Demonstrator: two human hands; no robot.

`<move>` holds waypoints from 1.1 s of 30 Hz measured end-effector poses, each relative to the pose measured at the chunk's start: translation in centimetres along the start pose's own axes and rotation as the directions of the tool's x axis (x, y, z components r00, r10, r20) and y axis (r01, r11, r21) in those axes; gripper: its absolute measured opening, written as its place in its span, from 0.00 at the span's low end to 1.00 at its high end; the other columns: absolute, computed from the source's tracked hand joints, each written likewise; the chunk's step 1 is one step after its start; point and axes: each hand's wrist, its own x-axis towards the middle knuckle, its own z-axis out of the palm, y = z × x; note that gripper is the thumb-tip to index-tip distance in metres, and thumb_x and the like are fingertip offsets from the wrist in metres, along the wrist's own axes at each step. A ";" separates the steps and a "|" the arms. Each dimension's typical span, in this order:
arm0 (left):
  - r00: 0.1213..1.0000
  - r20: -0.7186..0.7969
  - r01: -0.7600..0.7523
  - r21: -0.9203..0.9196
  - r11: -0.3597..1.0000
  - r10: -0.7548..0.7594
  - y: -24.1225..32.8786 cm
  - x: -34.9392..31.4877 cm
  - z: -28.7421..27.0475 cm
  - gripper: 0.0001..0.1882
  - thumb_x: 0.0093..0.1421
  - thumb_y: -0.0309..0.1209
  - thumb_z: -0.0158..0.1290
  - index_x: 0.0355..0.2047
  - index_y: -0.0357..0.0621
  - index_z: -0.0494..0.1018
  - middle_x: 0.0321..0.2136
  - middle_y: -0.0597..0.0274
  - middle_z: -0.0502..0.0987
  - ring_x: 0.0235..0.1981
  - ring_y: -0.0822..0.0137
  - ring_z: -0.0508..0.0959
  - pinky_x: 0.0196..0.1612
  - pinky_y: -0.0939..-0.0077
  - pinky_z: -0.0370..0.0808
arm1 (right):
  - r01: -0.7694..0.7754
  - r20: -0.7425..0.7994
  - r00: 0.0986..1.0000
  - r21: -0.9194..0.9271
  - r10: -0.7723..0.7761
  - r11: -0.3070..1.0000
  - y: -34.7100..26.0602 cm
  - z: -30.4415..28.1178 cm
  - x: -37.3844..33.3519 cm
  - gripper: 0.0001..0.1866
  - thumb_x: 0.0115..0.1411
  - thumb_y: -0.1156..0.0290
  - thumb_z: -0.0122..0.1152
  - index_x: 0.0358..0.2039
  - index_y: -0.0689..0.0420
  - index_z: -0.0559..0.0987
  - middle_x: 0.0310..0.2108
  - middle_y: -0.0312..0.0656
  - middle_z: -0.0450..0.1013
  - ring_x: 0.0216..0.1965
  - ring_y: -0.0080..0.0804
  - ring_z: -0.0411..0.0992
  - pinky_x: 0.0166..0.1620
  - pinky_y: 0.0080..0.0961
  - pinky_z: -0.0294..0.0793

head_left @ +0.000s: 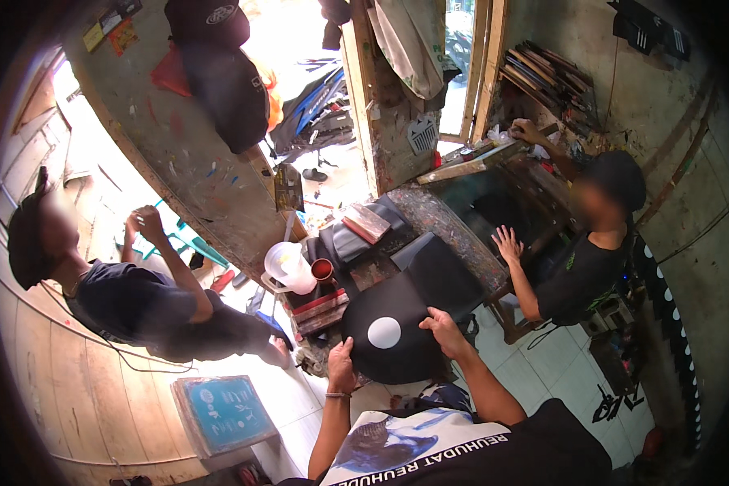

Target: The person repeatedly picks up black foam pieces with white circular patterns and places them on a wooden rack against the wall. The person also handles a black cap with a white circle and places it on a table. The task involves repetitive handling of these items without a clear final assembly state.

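Between my two hands is a black sheet (393, 296) with rounded edges and a white disc (384, 333) on its face. My left hand (341, 368) is closed on its near left edge, thumb on top. On the right edge my right hand (443, 332) pinches the same sheet, also with the thumb over it. The fingers under the sheet are hidden. Just beyond it, another black piece (445, 275) lies on the paint-spattered table (437, 212); I cannot tell whether the two are joined.
A white pitcher (290, 267) and a reddish-brown cup (322, 270) stand left of the sheet. One person (138, 300) is at the left; another (595, 251) works at the table's right side. A blue printing screen (225, 415) lies at lower left.
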 end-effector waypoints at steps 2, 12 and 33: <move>0.999 0.032 -0.021 -0.066 0.998 0.023 0.2 -0.7 -0.5 0.17 0.65 0.35 0.40 0.43 0.33 0.69 0.40 0.55 0.75 0.37 0.65 0.77 0.43 0.74 0.74 | -0.052 -0.117 0.991 0.158 0.071 0.986 1.2 0.1 -0.5 0.04 0.55 0.72 0.54 0.26 0.58 0.72 0.24 0.30 0.68 0.26 0.14 0.63 0.31 0.14 0.64; 0.989 -0.074 -0.128 -0.017 0.992 0.127 2.4 -2.6 -3.6 0.16 0.64 0.35 0.42 0.41 0.33 0.71 0.40 0.56 0.75 0.39 0.66 0.76 0.47 0.74 0.70 | 0.087 -0.079 0.993 0.011 -0.085 0.996 2.5 3.1 -0.7 0.10 0.55 0.73 0.60 0.37 0.59 0.73 0.18 0.27 0.70 0.17 0.11 0.65 0.18 0.10 0.60; 0.954 0.198 -0.301 0.611 0.733 0.226 6.8 -1.3 -4.5 0.08 0.59 0.22 0.48 0.40 0.37 0.67 0.23 0.73 0.70 0.21 0.84 0.64 0.23 0.92 0.59 | 0.137 0.183 0.976 -0.090 -0.119 0.986 1.2 1.2 -1.6 0.11 0.50 0.77 0.63 0.36 0.61 0.79 0.27 0.32 0.75 0.26 0.12 0.69 0.29 0.10 0.67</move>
